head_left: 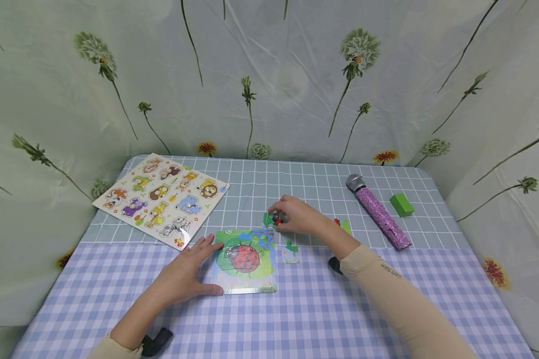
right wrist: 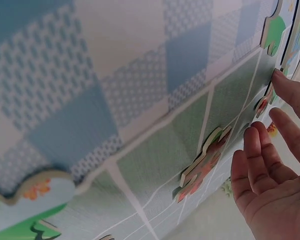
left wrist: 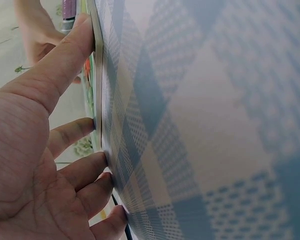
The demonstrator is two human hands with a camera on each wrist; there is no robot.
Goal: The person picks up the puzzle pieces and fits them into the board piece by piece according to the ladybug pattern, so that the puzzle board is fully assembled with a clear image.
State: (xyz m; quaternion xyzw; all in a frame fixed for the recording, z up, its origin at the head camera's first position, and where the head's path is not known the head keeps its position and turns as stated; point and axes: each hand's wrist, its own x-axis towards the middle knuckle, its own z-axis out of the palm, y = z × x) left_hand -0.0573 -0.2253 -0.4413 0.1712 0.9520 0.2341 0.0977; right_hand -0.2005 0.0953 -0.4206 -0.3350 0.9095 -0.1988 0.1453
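Note:
A square ladybug jigsaw puzzle (head_left: 244, 259) lies flat on the checked cloth. Along its left edge rests my left hand (head_left: 184, 271), fingers spread, with thumb and fingertips touching the rim; the left wrist view shows the same hand (left wrist: 45, 125) against the thin board. Beyond the puzzle's upper right corner my right hand (head_left: 296, 215) pinches a small dark and red puzzle piece (head_left: 277, 218) between thumb and fingertips. Part of that piece is hidden by the fingers. Close by lie a green piece (head_left: 267, 219) and a pale piece with green on top (head_left: 290, 255).
An animal peg puzzle board (head_left: 168, 192) lies at the back left. Further right are a red and green piece (head_left: 345, 225), a purple glittery microphone (head_left: 382, 212) and a green block (head_left: 402, 204). A flowered curtain (head_left: 287, 99) hangs behind the table.

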